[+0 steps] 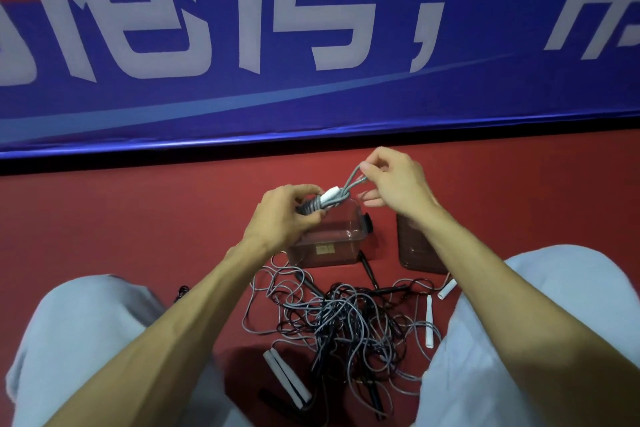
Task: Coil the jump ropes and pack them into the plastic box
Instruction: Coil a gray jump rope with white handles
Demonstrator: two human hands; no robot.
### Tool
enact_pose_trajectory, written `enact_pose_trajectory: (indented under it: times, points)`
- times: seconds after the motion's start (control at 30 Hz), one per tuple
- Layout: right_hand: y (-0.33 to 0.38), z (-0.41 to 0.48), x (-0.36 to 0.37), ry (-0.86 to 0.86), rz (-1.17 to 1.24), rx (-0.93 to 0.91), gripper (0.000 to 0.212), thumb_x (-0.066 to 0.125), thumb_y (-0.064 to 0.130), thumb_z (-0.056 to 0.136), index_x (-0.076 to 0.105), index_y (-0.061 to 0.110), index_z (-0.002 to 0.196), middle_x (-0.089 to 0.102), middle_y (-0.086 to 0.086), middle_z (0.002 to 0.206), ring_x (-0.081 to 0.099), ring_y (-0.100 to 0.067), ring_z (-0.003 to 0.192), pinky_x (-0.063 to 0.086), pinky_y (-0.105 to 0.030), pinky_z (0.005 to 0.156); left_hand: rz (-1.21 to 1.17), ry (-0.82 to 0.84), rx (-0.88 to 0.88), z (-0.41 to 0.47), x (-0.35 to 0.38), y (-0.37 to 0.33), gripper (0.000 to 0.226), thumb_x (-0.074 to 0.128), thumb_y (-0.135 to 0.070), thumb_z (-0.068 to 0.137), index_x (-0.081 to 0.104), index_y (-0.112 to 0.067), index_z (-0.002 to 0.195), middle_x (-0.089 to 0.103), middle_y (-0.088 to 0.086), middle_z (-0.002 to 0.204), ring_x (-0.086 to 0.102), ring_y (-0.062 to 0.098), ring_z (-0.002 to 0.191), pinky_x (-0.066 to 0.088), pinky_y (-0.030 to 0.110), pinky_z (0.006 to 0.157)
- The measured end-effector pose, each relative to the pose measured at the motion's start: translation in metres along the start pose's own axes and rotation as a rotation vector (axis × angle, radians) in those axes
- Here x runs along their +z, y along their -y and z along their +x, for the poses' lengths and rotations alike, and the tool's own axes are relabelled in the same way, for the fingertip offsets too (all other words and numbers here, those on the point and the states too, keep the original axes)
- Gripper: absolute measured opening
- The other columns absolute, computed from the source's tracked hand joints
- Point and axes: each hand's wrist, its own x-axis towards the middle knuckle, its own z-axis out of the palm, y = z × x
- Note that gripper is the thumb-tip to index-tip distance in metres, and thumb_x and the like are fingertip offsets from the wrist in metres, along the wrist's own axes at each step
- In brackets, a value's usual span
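**Grey coil (313, 204) at tie-off**

Left hand (282, 215) grips the coil, white handle showing. Right hand (398, 184) pinches its free loop (356, 175). Both are above the clear plastic box (329, 246) on the red floor. Step: securing the wrap. Next, probably: tuck the loop snug and lower it in. Tangled ropes (346, 319) wait nearer.

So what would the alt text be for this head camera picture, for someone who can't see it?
A seated person's left hand grips a coiled grey jump rope while the right hand pinches a loop of its cord, above a clear plastic box on a red floor. A tangle of grey and black ropes lies between the knees.
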Motion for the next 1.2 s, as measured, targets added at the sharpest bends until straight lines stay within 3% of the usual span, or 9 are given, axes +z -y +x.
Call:
enact_pose_trajectory:
  times: [0.13,0.33,0.57,0.67,0.77,0.87,0.97,1.13,1.2]
  points:
    - [-0.001,0.005,0.008,0.066,0.315,0.159,0.015,0.047,0.012,0.101,0.056,0.004,0.092,0.063,-0.016,0.097,0.071,-0.034,0.073,0.062,-0.038,0.062,-0.174,0.032,-0.049,0.001,0.0,0.003,0.025,0.077,-0.022,0.083,0.066,-0.034,0.102,0.062,-0.016,0.076,0.058,-0.005,0.065,0.039,0.002,0.061]
    - [0.004,0.015,0.02,-0.012,0.677,0.229,0.017,0.048,0.007,0.101,0.056,0.004,0.087,0.059,-0.017,0.088,0.068,-0.029,0.067,0.059,-0.03,0.056,-0.704,0.092,-0.153,-0.003,-0.011,0.009,0.022,0.074,-0.013,0.085,0.071,-0.026,0.101,0.072,-0.003,0.084,0.066,0.003,0.072,0.051,0.016,0.064]
    - [0.014,0.019,0.067,0.001,0.851,0.309,0.014,0.051,0.007,0.099,0.055,0.004,0.086,0.059,-0.014,0.084,0.065,-0.031,0.072,0.06,-0.033,0.056,-0.693,0.028,-0.239,-0.012,-0.03,0.039,0.025,0.069,-0.016,0.089,0.068,-0.031,0.11,0.07,0.015,0.098,0.068,0.018,0.085,0.057,0.026,0.073]
    - [0.014,0.028,0.093,0.059,0.805,0.341,0.014,0.053,0.007,0.098,0.057,0.001,0.086,0.058,-0.017,0.078,0.066,-0.035,0.07,0.061,-0.037,0.058,-0.571,0.098,-0.355,-0.007,-0.043,0.063,0.034,0.066,-0.021,0.092,0.062,-0.023,0.125,0.07,0.011,0.103,0.07,0.015,0.08,0.051,0.016,0.058]
    - [0.004,0.041,0.126,0.162,0.682,0.359,0.017,0.055,0.012,0.098,0.059,0.0,0.086,0.057,-0.016,0.073,0.065,-0.032,0.07,0.06,-0.046,0.074,-0.52,0.139,-0.472,-0.002,-0.048,0.093,0.022,0.064,-0.02,0.093,0.065,-0.012,0.113,0.066,0.002,0.085,0.061,0.001,0.055,0.043,0.012,0.045]
    - [-0.017,0.05,0.164,0.29,0.537,0.366,0.018,0.058,0.019,0.097,0.058,0.002,0.102,0.062,-0.017,0.086,0.067,-0.031,0.08,0.058,-0.044,0.083,-0.578,0.162,-0.567,-0.005,-0.036,0.133,0.02,0.065,-0.015,0.093,0.064,-0.005,0.11,0.066,0.004,0.084,0.064,0.003,0.055,0.047,0.016,0.045]
    - [-0.05,0.054,0.201,0.361,0.282,0.325,0.013,0.063,0.013,0.092,0.056,0.009,0.102,0.064,-0.014,0.093,0.068,-0.024,0.08,0.06,-0.036,0.074,-0.584,0.095,-0.679,-0.01,-0.011,0.18,0.02,0.065,-0.013,0.092,0.064,-0.002,0.109,0.066,0.006,0.082,0.064,0.004,0.054,0.048,0.017,0.046]
    - [-0.115,0.056,0.254,0.525,-0.076,0.326,0.017,0.064,0.005,0.087,0.056,0.017,0.079,0.066,-0.01,0.075,0.065,-0.021,0.064,0.061,-0.04,0.068,-0.514,-0.022,-0.855,-0.019,0.033,0.257,0.014,0.066,-0.011,0.091,0.066,-0.001,0.101,0.064,0.011,0.078,0.059,0.001,0.043,0.046,0.016,0.043]
    - [-0.141,0.053,0.275,0.593,-0.12,0.356,0.018,0.06,0.002,0.087,0.057,0.015,0.075,0.064,-0.009,0.071,0.063,-0.019,0.058,0.06,-0.035,0.06,-0.466,-0.065,-0.907,-0.019,0.05,0.289,0.018,0.07,-0.015,0.088,0.067,-0.003,0.101,0.066,0.011,0.08,0.063,0.008,0.053,0.05,0.02,0.051]
